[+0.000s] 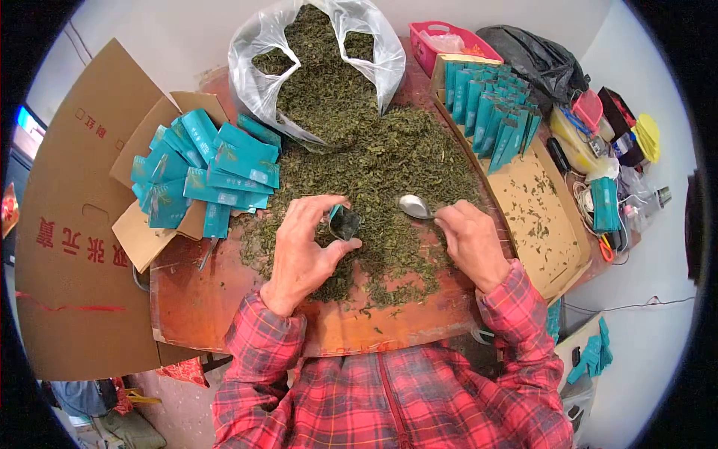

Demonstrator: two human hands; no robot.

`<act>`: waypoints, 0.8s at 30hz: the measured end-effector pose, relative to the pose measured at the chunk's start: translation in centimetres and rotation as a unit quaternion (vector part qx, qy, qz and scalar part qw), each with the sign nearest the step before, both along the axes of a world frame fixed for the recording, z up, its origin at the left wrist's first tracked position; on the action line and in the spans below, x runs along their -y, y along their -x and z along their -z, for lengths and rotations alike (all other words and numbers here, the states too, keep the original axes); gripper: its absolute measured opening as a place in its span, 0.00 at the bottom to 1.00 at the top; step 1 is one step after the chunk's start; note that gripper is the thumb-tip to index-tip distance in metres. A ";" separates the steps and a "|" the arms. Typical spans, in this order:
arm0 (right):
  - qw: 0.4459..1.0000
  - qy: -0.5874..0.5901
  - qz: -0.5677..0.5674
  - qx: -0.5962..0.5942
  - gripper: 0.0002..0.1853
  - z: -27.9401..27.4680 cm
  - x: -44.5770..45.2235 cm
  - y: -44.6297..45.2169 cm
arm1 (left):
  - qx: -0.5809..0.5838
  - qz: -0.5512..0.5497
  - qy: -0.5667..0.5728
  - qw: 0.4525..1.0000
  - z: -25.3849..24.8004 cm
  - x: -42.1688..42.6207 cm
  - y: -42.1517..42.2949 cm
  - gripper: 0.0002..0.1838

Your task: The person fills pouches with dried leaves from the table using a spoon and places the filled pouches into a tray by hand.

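Observation:
My left hand (305,243) grips a small teal pouch (344,223) between thumb and fingers, its mouth held open and facing up; the inside looks dark. To the right, my right hand (473,243) pinches the handle of a metal spoon (414,206), whose bowl points left toward the pouch. The bowl looks empty. Both hands are over a wide spread of dried green leaves (404,165) on the reddish table (202,299). Behind them a clear plastic bag (254,90) lies open, with leaves heaped in and around it.
At the left, a cardboard box (138,232) holds many flat teal pouches (243,156). A shallow cardboard tray (542,247) at the right holds upright teal pouches (486,105) and scattered leaves. Beyond stand a pink basket (420,49), a black bag (535,56) and orange-handled scissors (606,249).

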State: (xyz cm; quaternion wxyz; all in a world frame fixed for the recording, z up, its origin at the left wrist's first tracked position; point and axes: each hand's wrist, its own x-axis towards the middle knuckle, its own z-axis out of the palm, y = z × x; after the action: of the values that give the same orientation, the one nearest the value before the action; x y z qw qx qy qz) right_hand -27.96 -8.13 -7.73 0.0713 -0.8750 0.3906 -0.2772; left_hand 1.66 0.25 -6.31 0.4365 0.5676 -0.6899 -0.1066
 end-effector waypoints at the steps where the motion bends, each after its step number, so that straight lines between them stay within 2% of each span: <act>1: 1.000 -0.004 -0.006 0.009 0.05 -0.6 -0.3 0.0 | 0.007 -0.006 0.004 1.000 0.1 0.0 -0.1 0.36; 6: 0.997 -0.065 -0.045 0.022 0.04 -4.4 -3.2 -0.4 | 0.022 -0.019 0.014 0.999 0.4 0.1 -1.0 0.35; 10: 0.988 -0.128 -0.085 -0.016 0.03 -3.9 -3.9 -1.8 | 0.026 -0.026 0.012 0.999 0.7 0.2 -1.2 0.35; 17: 0.999 -0.026 -0.032 0.014 0.04 -0.6 -2.1 -4.9 | 0.026 -0.023 0.001 0.999 0.6 0.0 -1.1 0.35; 24: 0.997 0.030 -0.026 0.062 0.04 2.3 1.2 -6.2 | 0.017 -0.020 0.000 1.000 1.0 0.2 -1.2 0.36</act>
State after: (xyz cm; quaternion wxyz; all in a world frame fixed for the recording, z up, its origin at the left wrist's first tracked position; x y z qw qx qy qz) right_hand -21.78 -9.37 -10.06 0.0765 -0.8674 0.3545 -0.3408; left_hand 2.84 0.10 -7.28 0.4269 0.5826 -0.6860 -0.0883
